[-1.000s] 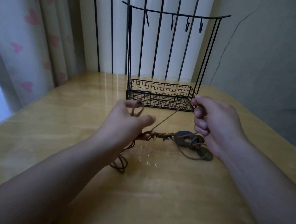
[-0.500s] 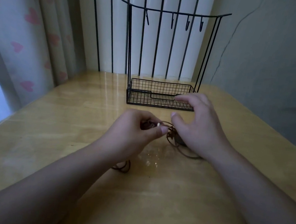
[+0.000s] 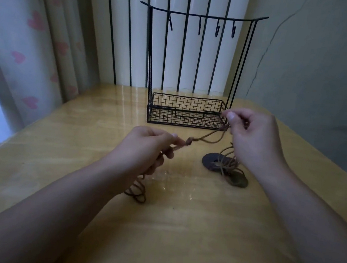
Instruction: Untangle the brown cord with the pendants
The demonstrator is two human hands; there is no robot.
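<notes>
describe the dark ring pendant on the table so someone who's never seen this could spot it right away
On the yellow wooden table, look in front of the black wire rack, just below the right hand. The dark ring pendant lies flat there with brown cord looped through its hole. Unlike the duller, greenish pendant beside it, it is nearly black.

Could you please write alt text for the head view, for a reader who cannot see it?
Two hands stretch a brown cord above a wooden table: the left hand pinches it near a knot, the right hand higher up. Two disc pendants lie tangled below; a wire rack stands behind.
</notes>
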